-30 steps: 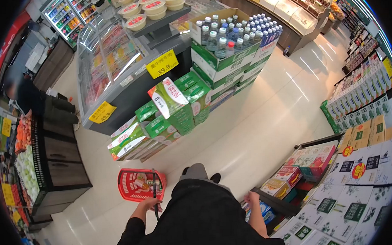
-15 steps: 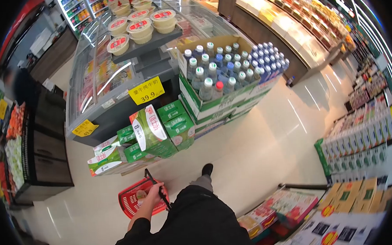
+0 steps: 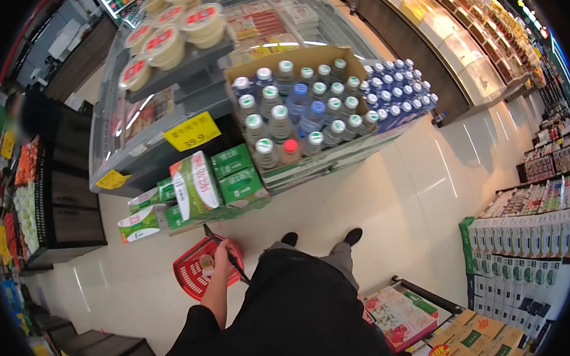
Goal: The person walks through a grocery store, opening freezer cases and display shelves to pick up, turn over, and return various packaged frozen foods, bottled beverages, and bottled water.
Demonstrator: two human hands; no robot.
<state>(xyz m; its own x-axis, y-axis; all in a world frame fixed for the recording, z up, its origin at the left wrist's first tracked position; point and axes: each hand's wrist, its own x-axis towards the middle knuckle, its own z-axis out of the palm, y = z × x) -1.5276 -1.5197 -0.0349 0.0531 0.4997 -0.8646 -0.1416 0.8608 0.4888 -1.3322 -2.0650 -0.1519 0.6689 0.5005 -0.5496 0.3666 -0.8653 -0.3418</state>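
My left hand is closed around the black handle of a red plastic shopping basket, which hangs low at my left side. Inside the basket sits a small roundish item, partly covered by my hand and too small to name. My right hand does not show; my dark clothing hides that side. Ahead of the basket are green-and-white milk cartons, stacked on the floor against the freezer. Right of them, an open cardboard case holds bottles with mostly white caps, a few blue and one red.
A chest freezer carries lidded tubs and a yellow price sign. Produce shelves stand left, with a blurred person behind. Boxed goods are close on my right, stacked cartons beyond. A lit food counter runs back right.
I have stepped forward, so the bottles and tubs look closer and both shoes now show. The basket stays in my left hand. The boxes at my right have slid lower in view.
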